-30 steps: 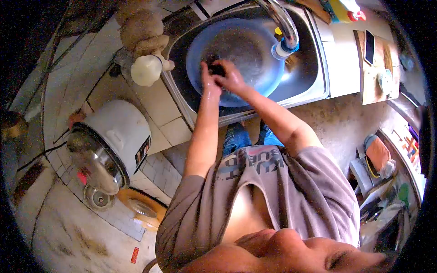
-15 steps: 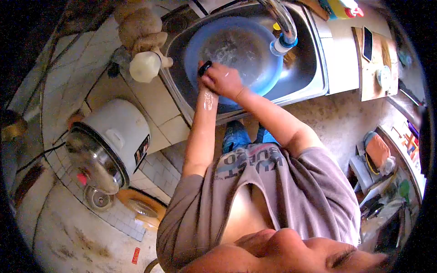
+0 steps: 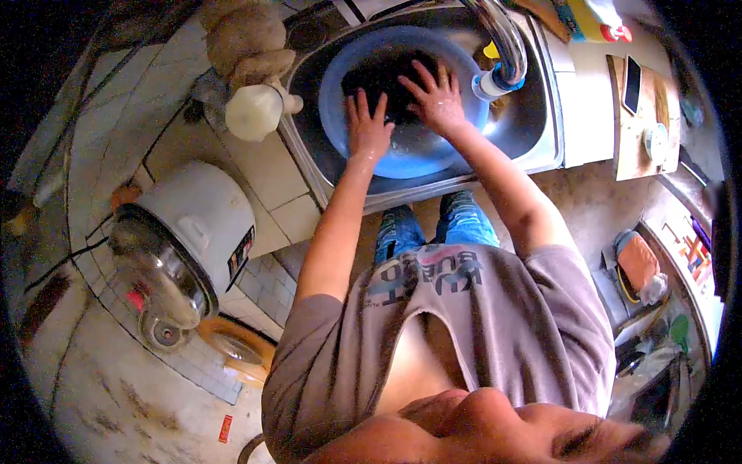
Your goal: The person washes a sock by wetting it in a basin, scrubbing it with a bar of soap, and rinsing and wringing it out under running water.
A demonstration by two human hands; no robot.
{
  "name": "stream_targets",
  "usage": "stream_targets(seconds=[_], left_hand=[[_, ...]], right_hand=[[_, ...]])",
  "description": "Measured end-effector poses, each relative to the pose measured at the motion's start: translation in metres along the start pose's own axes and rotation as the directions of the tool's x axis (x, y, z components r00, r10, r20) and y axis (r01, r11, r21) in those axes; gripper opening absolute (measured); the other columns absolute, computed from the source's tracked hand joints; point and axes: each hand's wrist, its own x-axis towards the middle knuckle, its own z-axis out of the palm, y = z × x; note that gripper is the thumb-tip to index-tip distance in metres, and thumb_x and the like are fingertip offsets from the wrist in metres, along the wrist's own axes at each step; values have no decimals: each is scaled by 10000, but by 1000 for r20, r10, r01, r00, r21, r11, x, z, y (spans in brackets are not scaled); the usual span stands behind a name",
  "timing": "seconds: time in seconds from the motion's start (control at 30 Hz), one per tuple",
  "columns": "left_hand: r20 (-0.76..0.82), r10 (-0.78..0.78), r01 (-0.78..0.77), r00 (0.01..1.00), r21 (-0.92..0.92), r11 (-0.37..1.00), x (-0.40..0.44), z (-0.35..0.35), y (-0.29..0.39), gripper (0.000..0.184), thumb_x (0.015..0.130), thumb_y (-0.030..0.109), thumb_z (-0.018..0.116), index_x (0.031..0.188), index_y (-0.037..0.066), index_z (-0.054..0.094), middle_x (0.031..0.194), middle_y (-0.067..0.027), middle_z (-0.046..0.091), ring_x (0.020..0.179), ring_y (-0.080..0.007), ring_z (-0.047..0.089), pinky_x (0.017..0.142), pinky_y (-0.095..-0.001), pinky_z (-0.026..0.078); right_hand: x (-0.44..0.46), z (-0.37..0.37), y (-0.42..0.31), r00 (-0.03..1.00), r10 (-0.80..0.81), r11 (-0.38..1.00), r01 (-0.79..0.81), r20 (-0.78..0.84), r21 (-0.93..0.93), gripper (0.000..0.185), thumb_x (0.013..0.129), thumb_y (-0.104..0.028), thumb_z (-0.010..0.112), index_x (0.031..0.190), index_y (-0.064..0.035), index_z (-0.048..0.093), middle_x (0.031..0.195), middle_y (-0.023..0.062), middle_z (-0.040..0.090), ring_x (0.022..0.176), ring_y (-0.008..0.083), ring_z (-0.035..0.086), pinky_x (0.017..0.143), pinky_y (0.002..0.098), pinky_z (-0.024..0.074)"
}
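A blue basin (image 3: 332, 100) sits in the metal sink (image 3: 525, 139). A dark, cloth-like mass (image 3: 386, 81) is spread inside it; its exact kind is unclear. My left hand (image 3: 369, 127) is over the near left part of the basin, fingers spread against the dark mass. To its right, my right hand (image 3: 437, 100) is open too, fingers fanned out over the mass's right edge. Both hands look wet, and neither grips anything. Some water shows near the basin's front.
The curved faucet (image 3: 510, 35) hangs over the basin's right rim. A phone (image 3: 632, 85) lies on a wooden board (image 3: 627, 147) at the right, near a yellow-labelled bottle (image 3: 587, 19). A large rice cooker (image 3: 205, 209) stands at left, below a pale rounded object (image 3: 255, 112).
My hands were together, the right clasped over the left around something black. They have separated and spread open, and the dark mass now lies wide in the basin. Foam on my left wrist has mostly gone.
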Motion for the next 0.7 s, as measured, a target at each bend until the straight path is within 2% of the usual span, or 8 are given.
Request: stream_targets(seconds=[0.2,0.3,0.37,0.4,0.47,0.53,0.6,0.7], left_hand=[[185,-42,38,982,24,999,11,35,-7,698,805,322,641,1399,99,350,1511,-191,85,1362,-455,88,1116,-504,140],[215,-93,187,972,-473,861,19,41,-24,701,838,267,611,1431,106,272,1507,-197,70,1377,-419,82,1102,-495,196],[163,-537,180,828,-983,-21,4,24,-9,698,863,320,584,1436,111,243,1491,-151,177,1364,-381,166,1065,-517,261],[164,-540,183,825,-983,-20,2,10,0,698,863,320,584,1436,111,243,1491,-151,177,1364,-381,166,1065,-517,261],[689,-417,365,592,-691,-624,2,-12,16,718,880,431,553,1445,269,141,1481,-29,244,1277,-360,341,981,-596,326],[646,-471,361,601,-745,-561,11,17,4,607,896,506,479,1401,226,293,1400,-26,385,1209,-330,418,943,-548,379],[520,-184,167,834,-556,-814,21,51,-22,552,901,537,434,1322,179,430,1310,-48,489,1165,-288,466,940,-499,401],[464,-245,122,851,-629,-768,21,27,-36,522,871,550,489,1125,102,576,1058,-97,619,949,-287,588,855,-431,470]], right_hand=[[5,17,-10,993,-71,996,76,89,-52,558,781,-328,648,1304,-279,460,1389,102,364,1243,437,345,953,580,368],[21,25,-2,983,150,975,-165,108,149,570,769,-317,672,1297,-266,465,1347,149,388,1194,419,400,898,533,438],[24,22,-2,974,225,940,-227,37,255,587,759,-306,683,1301,-264,461,1335,160,394,1166,411,426,880,513,455],[27,21,-5,953,302,894,-270,-36,359,604,750,-294,695,1305,-262,456,1323,170,401,1138,403,451,862,494,471],[26,32,-28,933,350,888,-305,-78,343,601,739,-280,706,1292,-220,478,1294,181,428,1128,409,459,888,485,459],[17,74,-41,963,258,853,-191,-73,486,561,746,-269,701,1264,-168,511,1237,203,472,1086,405,495,900,458,450],[15,73,-58,988,91,699,-155,128,698,515,739,-255,710,1211,-119,554,1171,219,509,1046,407,519,890,444,446],[6,18,-82,997,-30,638,-34,68,770,372,726,-286,700,1057,-138,617,1000,176,545,933,383,555,811,454,471]])
